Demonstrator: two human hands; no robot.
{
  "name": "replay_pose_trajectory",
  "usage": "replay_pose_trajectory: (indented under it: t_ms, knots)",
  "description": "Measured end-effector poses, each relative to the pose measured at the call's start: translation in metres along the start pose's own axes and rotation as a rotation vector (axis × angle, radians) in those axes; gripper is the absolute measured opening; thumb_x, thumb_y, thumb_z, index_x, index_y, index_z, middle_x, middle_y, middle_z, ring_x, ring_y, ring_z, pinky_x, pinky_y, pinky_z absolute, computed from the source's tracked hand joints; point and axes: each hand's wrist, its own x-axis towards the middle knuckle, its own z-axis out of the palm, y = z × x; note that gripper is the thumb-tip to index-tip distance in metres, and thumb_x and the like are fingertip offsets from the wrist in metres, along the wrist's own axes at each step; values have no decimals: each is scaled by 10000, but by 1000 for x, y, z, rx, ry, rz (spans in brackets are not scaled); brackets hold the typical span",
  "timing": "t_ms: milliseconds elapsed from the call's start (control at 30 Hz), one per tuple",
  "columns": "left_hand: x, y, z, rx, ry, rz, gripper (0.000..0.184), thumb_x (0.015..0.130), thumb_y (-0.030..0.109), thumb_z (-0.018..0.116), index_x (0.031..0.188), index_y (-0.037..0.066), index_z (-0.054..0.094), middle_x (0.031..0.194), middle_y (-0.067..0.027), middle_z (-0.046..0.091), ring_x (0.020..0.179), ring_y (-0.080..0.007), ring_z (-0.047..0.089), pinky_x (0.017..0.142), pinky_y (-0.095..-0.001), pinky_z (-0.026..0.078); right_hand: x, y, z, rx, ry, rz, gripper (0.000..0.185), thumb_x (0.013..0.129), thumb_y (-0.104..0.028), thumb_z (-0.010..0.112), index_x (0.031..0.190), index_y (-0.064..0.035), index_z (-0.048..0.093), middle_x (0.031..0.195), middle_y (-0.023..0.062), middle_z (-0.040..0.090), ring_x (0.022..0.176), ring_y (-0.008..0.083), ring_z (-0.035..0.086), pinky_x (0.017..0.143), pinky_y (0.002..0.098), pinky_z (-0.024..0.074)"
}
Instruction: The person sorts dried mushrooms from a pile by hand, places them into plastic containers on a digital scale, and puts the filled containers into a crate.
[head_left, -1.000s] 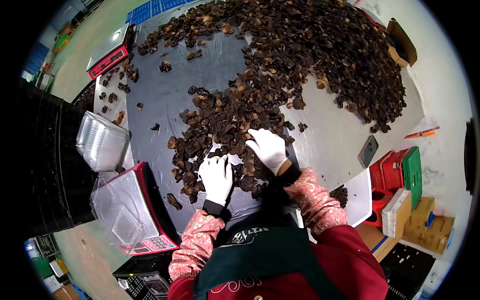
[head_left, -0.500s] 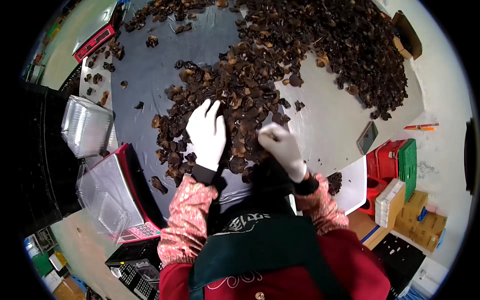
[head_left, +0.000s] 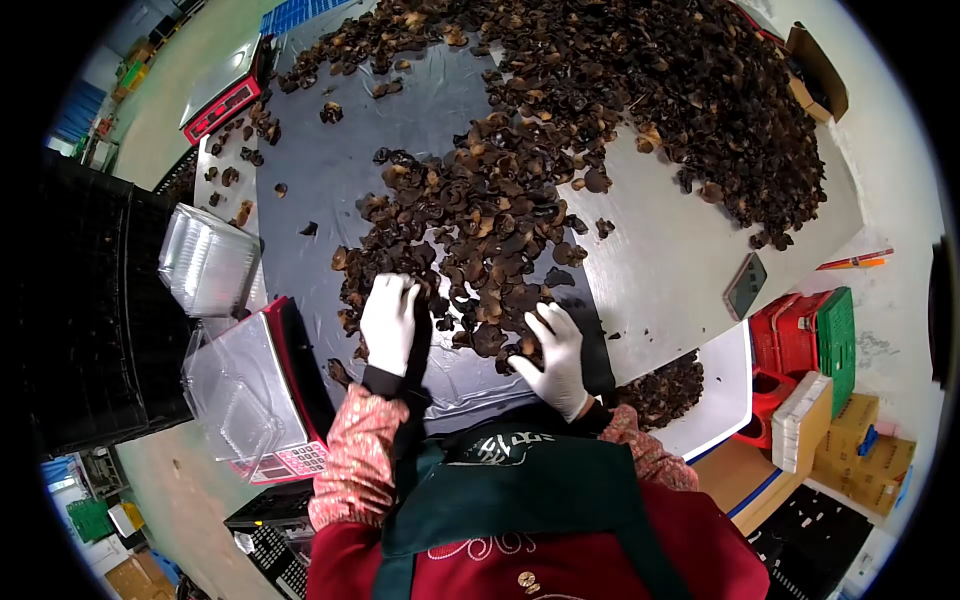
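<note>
Dark brown, curled fungus-like pieces (head_left: pixel 490 200) lie in a loose heap on the grey sheet over the table, joined to a larger pile (head_left: pixel 700 110) at the back right. My left hand (head_left: pixel 388 325), in a white glove, rests on the heap's near left part with its fingers bent down; what is under its fingertips is hidden. My right hand (head_left: pixel 556 362), also gloved in white, is at the near right edge of the heap. Its thumb and fingers are spread, with a few dark pieces beside them.
Clear plastic containers (head_left: pixel 208 262) and a red scale (head_left: pixel 275 390) stand at the left, another scale (head_left: pixel 222 95) farther back. A phone (head_left: pixel 745 287) lies on the right. A white tub (head_left: pixel 725 385) holding dark pieces sits below the table edge, near red and green crates (head_left: pixel 835 340).
My right hand, a closed blur half a second ago, has come down and spread at the heap's near edge. My left hand has moved to the heap's left side and bent its fingers.
</note>
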Motion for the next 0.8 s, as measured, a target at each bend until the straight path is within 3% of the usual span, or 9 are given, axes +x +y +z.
replay_pose_trajectory:
  t_ms: [67, 133, 200, 233, 300, 433, 600, 633, 800]
  knots:
    - [-28, -18, -5, -48, 65, -92, 159, 845, 105, 721, 911, 41, 592, 938, -117, 615, 817, -326, 631, 731, -346, 511, 12, -14, 7, -31, -50, -75, 818, 640, -327, 865, 1341, -45, 550, 1433, 207, 424, 1340, 417, 375, 1088, 519, 320]
    - [-46, -35, -8, -246, 79, -317, 149, 897, 115, 684, 918, 15, 576, 850, -71, 608, 804, -233, 629, 729, -333, 504, 22, -16, 17, -118, -146, -151, 869, 698, -515, 792, 1413, -117, 501, 1489, 198, 364, 1376, 430, 299, 1111, 564, 257]
    - [-51, -45, -11, -445, 89, -537, 151, 965, 174, 620, 921, 39, 568, 765, 8, 559, 702, -106, 569, 615, -276, 470, 40, -22, 24, -265, -291, -136, 916, 692, -557, 775, 1463, -188, 444, 1510, 196, 349, 1386, 456, 283, 1100, 585, 266]
    - [-56, -49, -12, -444, 102, -541, 151, 965, 174, 620, 921, 39, 568, 765, 8, 559, 702, -106, 569, 615, -276, 470, 45, -23, 29, -322, -294, -138, 925, 691, -567, 771, 1474, -213, 430, 1516, 195, 346, 1386, 461, 285, 1089, 592, 282]
    - [-43, -19, -32, -872, 82, -799, 106, 1011, 209, 555, 952, 121, 556, 728, 46, 518, 502, -17, 411, 448, -190, 303, 58, -25, 33, -389, -209, -183, 931, 672, -559, 777, 1477, -250, 426, 1516, 185, 359, 1368, 458, 330, 1010, 595, 370]
    - [-43, -16, -32, -1036, 191, -800, 197, 1002, 312, 572, 967, 121, 542, 746, 23, 553, 477, -25, 399, 423, -183, 297, 75, -22, 36, -372, -269, -244, 896, 699, -513, 769, 1487, -282, 411, 1511, 163, 384, 1312, 438, 399, 915, 548, 419]
    - [-41, -15, -28, -1347, 137, -768, 244, 1006, 336, 556, 1052, 101, 509, 904, -80, 601, 720, -214, 639, 539, -306, 465, 82, -9, 41, -317, -295, -300, 554, 772, -340, 731, 1297, -205, 611, 1310, 105, 539, 1138, 328, 500, 841, 430, 436]
    - [-45, -12, -29, -1389, 107, -794, 229, 999, 302, 579, 1083, 94, 532, 924, -66, 607, 777, -187, 633, 602, -306, 481, 80, -4, 43, -240, -204, -307, 394, 781, -284, 715, 1158, -177, 679, 1213, 74, 571, 1092, 303, 509, 838, 411, 431]
    - [-45, 8, -38, -1438, 139, -748, 239, 986, 228, 613, 1144, 49, 613, 965, -37, 635, 830, -142, 606, 701, -286, 478, 82, 1, 48, -165, -183, -293, 225, 774, -215, 690, 996, -188, 708, 1046, 35, 616, 933, 250, 579, 682, 383, 519]
